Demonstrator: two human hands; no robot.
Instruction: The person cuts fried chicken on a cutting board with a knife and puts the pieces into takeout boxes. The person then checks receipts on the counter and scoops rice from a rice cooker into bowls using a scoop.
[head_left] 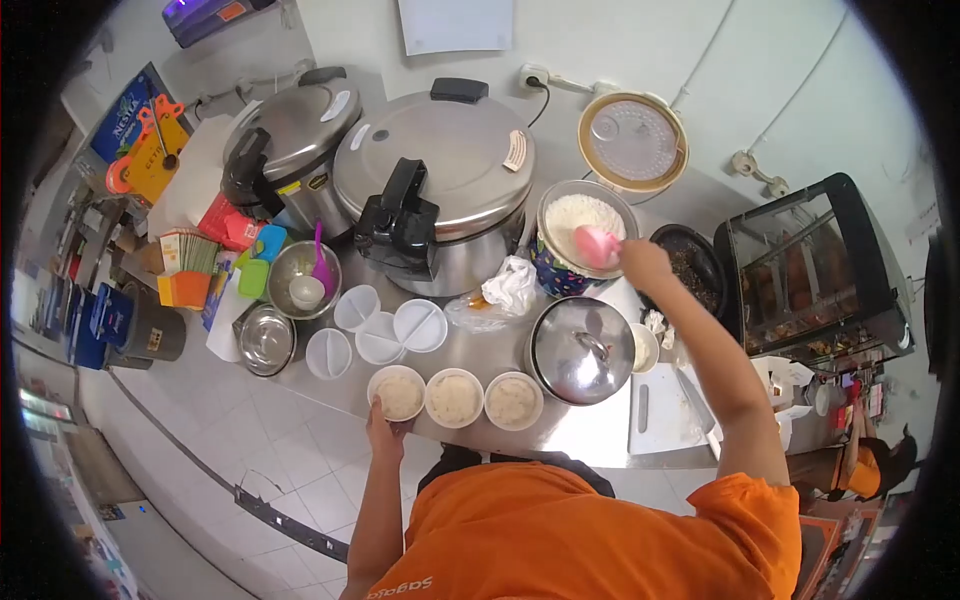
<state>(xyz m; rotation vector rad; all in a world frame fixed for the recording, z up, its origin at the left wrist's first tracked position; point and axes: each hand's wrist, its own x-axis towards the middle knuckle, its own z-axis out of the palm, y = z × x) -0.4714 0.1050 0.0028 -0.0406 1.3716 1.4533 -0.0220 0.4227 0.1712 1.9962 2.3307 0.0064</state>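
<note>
My right hand grips a pink rice paddle, its blade over the white rice inside an open rice cooker with a patterned side. At the counter's front edge, my left hand holds the side of a white bowl of rice, thumb near the rim. To its right stand a second rice-filled bowl and a third one. Left of these, several white divided containers stand together on the counter.
Two large steel pressure cookers stand behind. A lidded steel pot is right of the bowls, then a white cutting board with a knife. Steel bowls are at left; a glass display case stands at right.
</note>
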